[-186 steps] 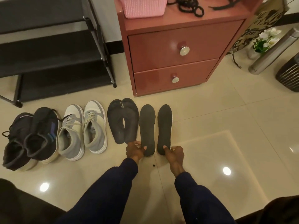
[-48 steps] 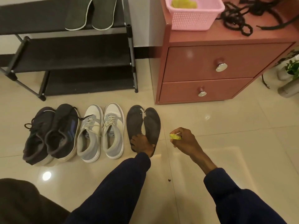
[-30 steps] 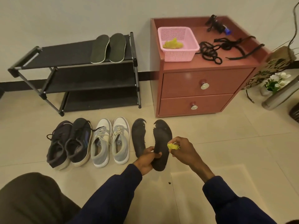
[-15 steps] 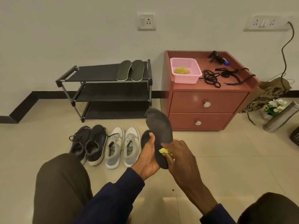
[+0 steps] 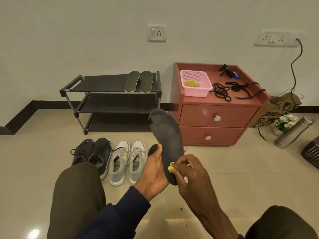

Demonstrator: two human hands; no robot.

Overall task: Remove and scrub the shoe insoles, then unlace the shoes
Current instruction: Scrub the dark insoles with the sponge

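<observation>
Dark insole [image 5: 167, 140] upright, gripped by left hand [image 5: 153, 173]; right hand [image 5: 191, 175] pinches yellow scrubber [image 5: 170, 169] against its heel. Scrubbing step; next probably calls for strokes toward the toe.

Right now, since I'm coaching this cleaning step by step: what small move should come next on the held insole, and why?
Probably stroke the yellow scrubber in the right hand up the dark insole toward its toe. The left hand grips the insole's lower half, toe end raised, and the scrubber touches only near the heel, so most of the surface lies above it.
</observation>
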